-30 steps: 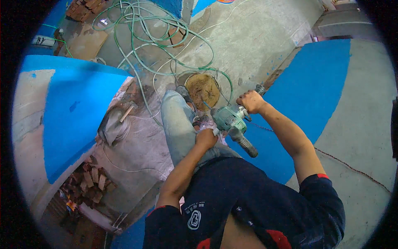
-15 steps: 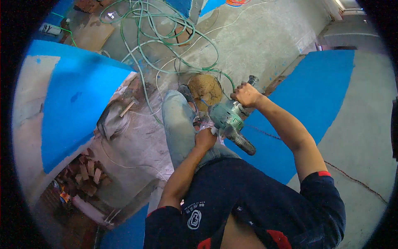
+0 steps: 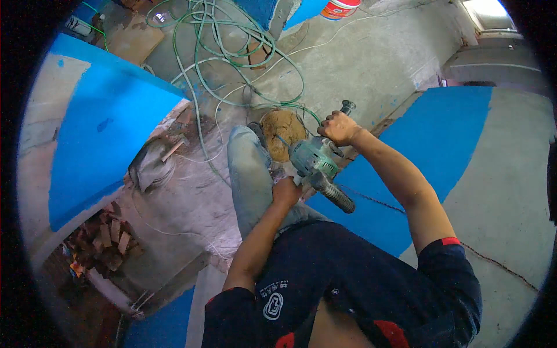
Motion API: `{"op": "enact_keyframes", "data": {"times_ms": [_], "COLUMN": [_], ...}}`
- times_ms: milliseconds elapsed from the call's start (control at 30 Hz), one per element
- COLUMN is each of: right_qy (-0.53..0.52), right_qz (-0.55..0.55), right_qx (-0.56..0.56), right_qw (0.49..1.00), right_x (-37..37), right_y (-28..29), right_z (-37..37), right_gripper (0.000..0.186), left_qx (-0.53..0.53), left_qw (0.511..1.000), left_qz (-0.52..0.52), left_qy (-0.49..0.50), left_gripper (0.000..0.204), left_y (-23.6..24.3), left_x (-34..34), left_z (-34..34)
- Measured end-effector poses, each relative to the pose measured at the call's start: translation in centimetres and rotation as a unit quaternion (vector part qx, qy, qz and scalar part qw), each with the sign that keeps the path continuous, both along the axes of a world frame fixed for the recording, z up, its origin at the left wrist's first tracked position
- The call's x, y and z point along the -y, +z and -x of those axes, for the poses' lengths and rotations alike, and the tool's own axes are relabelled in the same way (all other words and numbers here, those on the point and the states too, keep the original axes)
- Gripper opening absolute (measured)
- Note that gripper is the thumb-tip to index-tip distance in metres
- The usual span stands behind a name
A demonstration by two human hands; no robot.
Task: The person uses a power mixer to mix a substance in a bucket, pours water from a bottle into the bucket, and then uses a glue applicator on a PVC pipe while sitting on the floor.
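Note:
Both my hands hold a green power drill (image 3: 316,158) in front of my thighs. My right hand (image 3: 341,127) is closed round its upper right handle, whose dark end sticks out past the fingers. My left hand (image 3: 286,190) is closed at the drill's lower left side, by a whitish part; its grip is partly hidden. A ribbed black part of the drill (image 3: 336,194) points to the lower right. From the body a thin bluish shaft runs toward a round tan mass (image 3: 281,130) on the floor beyond; whether it touches cannot be seen.
Green hose (image 3: 214,55) lies in loops ahead. A hammer (image 3: 173,149) rests on a grey bag (image 3: 152,167) at left, near broken bricks (image 3: 113,238). Blue-painted walls (image 3: 116,127) stand on both sides. A dark twisted cord (image 3: 499,265) runs right. A red-and-white bucket (image 3: 338,9) is far off.
The view has shifted slightly, bringing more of the red-and-white bucket into sight. My hands and the drill have moved a little leftward and keep the same hold.

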State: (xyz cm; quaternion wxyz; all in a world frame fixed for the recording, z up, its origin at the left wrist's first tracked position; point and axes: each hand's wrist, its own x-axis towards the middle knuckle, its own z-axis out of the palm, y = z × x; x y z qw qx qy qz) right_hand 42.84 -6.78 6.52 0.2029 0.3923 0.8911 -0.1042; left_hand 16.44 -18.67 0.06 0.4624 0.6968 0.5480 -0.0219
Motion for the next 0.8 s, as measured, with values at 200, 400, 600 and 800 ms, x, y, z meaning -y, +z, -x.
{"op": "enact_keyframes", "data": {"times_ms": [200,400,600,800], "right_qy": [-0.023,-0.02,-0.011,-0.001], "right_qz": [0.01,0.004,-0.009,0.002], "right_qx": [0.034,0.028,0.016,0.057], "right_qw": [0.999,0.999,1.0,0.998], "right_x": [0.3,0.3,0.1,-0.2], "right_y": [1.3,1.9,1.5,1.9], "right_z": [-0.1,-0.2,-0.1,0.4], "right_gripper": [0.015,0.015,0.013,0.012], "left_qx": [-0.019,0.001,0.002,0.01], "left_qw": [0.998,0.999,0.999,0.999], "left_qz": [0.045,0.038,0.036,0.003], "left_qy": [-0.028,-0.028,-0.022,-0.041], "left_gripper": [0.027,0.027,0.027,0.041], "left_y": [0.8,0.6,0.0,-0.1], "left_x": [-1.2,-1.0,-0.5,-0.2], "left_z": [-0.3,-0.3,-0.5,-0.8]}}
